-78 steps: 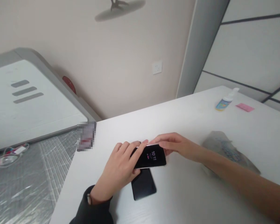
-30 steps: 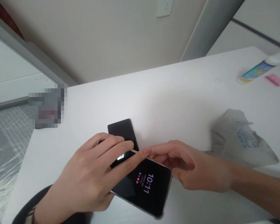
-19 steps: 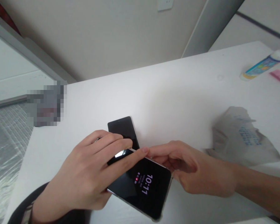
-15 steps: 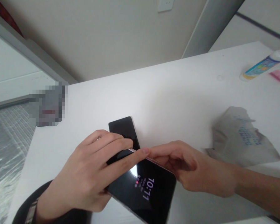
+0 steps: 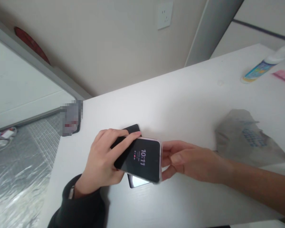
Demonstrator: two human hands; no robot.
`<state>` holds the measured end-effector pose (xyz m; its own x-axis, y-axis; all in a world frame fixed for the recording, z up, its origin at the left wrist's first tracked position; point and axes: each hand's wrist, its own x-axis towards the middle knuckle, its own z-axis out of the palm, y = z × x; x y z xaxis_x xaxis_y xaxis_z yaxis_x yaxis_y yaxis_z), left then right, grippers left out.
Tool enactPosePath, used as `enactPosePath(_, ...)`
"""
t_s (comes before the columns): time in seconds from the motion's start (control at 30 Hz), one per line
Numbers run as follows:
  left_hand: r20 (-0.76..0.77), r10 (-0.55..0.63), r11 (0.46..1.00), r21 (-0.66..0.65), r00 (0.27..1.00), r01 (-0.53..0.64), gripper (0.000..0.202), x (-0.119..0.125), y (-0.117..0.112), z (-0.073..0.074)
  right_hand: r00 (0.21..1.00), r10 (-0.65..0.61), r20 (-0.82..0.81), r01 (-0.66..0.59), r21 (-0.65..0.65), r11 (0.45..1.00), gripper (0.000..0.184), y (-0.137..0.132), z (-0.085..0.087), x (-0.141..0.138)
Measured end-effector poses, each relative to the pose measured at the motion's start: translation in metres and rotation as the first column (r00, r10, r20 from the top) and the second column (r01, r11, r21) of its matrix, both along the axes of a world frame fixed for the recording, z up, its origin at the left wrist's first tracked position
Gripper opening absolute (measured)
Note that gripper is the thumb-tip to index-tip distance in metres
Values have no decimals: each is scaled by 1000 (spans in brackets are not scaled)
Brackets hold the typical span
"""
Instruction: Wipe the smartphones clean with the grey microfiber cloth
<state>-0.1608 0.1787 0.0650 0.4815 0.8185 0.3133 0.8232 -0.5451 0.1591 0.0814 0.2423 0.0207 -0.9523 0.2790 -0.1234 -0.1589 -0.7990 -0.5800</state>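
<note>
A black smartphone [image 5: 140, 158] with a lit lock screen reading 10:11 is held up between my hands. My left hand [image 5: 104, 158] lies across its left part, with the fingers over the top edge. My right hand [image 5: 187, 160] pinches its right edge between thumb and fingers. Beneath the phone, a dark flat slab [image 5: 132, 129], perhaps a second phone, rests on the table, mostly hidden. Only its far end and a shiny strip near the near end show.
A crumpled translucent bag [image 5: 249, 137] with blue print lies right of my right arm. At the far right stand a bottle [image 5: 257, 71] with a blue label and a pink card [image 5: 283, 76]. A pixelated object [image 5: 71, 117] sits on the white table's [image 5: 180, 95] left edge.
The phone has turned and shifted left over the dark slab, covering more of it. My right hand has moved from the phone's upper edge to its right edge. The view has tilted slightly.
</note>
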Motion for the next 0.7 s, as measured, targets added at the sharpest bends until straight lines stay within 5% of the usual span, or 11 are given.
enactPosePath(0.17, -88, 129, 988, 95, 988, -121, 59, 7, -2, -4, 999, -39, -37, 44, 136, 990, 56, -5, -1, -2)
enactPosePath(0.7, -94, 258, 962, 117, 961, -247, 63, 29, -12, -5, 981, -178, 80, 146, 304, 941, 45, -7, 8, -6)
